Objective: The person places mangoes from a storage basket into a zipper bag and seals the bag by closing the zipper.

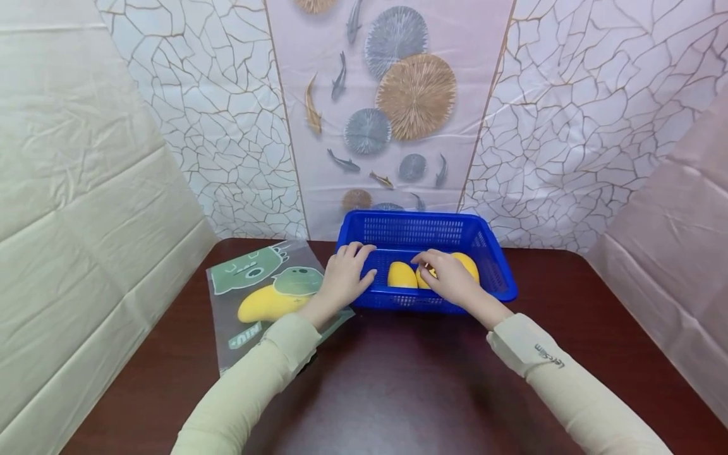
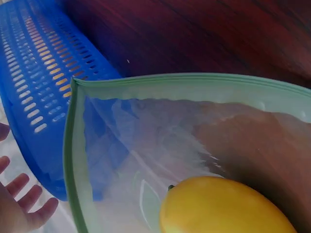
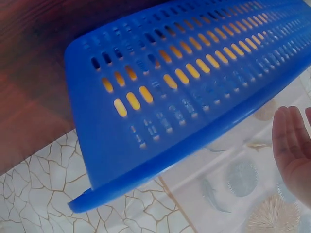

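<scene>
A blue plastic basket [image 1: 500, 268] with slotted walls holds several yellow mangoes [image 1: 402, 275] along its near side. My left hand [image 1: 348, 278] is over the basket's near left corner, fingers spread and holding nothing. Above the mangoes hovers my right hand [image 1: 449, 276], its fingers loosely bent in the head view and fairly straight in the right wrist view [image 3: 294, 150]; no fruit is in its grip. Left of the basket lies a clear bag [image 1: 227, 338] printed with green cartoon figures and edged in green. Inside it rests another yellow mango [image 2: 223, 206], partly covered by the print.
Everything stands on a dark reddish-brown table [image 1: 398, 385]. Behind rises a patterned cloth [image 1: 227, 126], with pale cloth walls [image 1: 85, 221] on both sides. The bag's right edge reaches close to the basket, under the left forearm. A small dark item shows beneath the left sleeve.
</scene>
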Tool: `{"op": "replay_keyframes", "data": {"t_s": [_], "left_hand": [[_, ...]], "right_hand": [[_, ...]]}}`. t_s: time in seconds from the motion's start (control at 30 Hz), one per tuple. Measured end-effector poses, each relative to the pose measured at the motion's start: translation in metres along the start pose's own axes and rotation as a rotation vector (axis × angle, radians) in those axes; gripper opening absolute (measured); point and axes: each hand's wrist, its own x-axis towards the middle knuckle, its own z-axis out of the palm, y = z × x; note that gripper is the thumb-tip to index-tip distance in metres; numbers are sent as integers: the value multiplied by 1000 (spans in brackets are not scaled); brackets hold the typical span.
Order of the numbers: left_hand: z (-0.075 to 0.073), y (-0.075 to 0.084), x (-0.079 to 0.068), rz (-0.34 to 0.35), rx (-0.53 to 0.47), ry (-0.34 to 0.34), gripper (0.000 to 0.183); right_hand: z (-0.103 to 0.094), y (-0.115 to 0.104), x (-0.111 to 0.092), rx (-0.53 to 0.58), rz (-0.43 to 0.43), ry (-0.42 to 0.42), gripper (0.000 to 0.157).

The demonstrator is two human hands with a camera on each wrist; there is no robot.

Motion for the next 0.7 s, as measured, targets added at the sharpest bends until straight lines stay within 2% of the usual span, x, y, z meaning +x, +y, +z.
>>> {"op": "replay_keyframes", "data": {"t_s": [0.2, 0.4, 0.57, 0.7], "left_hand": [[7, -7, 8, -92, 3, -57, 51], [15, -14, 14, -168, 48, -58, 48], [19, -18, 19, -161, 17, -74, 47], [21, -20, 23, -165, 21, -122, 46]], "right_hand": [[-3, 4, 7, 5, -9, -24, 21], [-3, 9, 14, -58, -6, -85, 20], [-9, 11, 17, -135, 0, -148, 19], [-10, 9, 21, -170, -34, -172, 18]]}}
